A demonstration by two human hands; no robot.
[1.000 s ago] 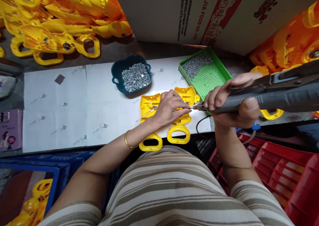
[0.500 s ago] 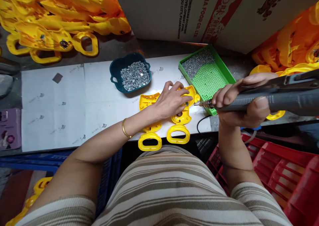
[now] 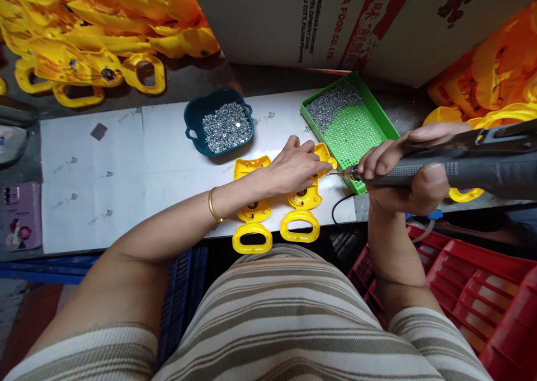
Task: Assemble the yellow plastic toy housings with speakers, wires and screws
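Observation:
My right hand [image 3: 406, 168] is wrapped round a dark electric screwdriver [image 3: 470, 160], held level with its bit pointing left. My left hand [image 3: 296, 165] is over the right yellow plastic shell [image 3: 308, 196], fingers bent and drawn together, fingertips close to the bit. Whatever they pinch, if anything, is too small or hidden to make out. The hand covers part of this shell, which has a ring-shaped handle at its near end. Beside it, a second yellow shell [image 3: 260, 210] lies open side up, partly under my left forearm.
A dark teal basin [image 3: 193, 118] of small screws stands beyond my left hand. A green tray [image 3: 380, 115] with more small metal pieces sits behind the bit. Yellow shells [image 3: 104, 28] are heaped at left, more at right. A carton [image 3: 285, 23] stands behind; a red crate [image 3: 474, 286] is below right.
My left hand's fingers have drawn in from a spread pose, closer together near the bit. The screwdriver has hardly moved, and the shells lie where they were.

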